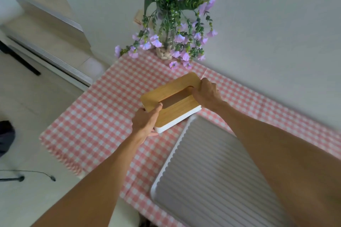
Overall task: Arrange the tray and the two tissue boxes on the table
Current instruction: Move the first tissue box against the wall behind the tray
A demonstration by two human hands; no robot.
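Note:
A white tissue box with a wooden slotted lid [175, 88] is over the pink checked tablecloth [103, 108], just beyond the tray. My left hand [145, 121] grips its near left corner, thumb on the lid by the slot. My right hand [207, 94] holds the far right end, fingers curled over the lid edge. The white ribbed tray [212, 171] lies flat at the near right, partly under my right forearm. Only one tissue box is in view.
A glass vase of purple flowers [168, 42] stands at the table's back edge against the white wall. The table's left edge drops to a pale floor with steps [48, 42] and a cable [27, 176].

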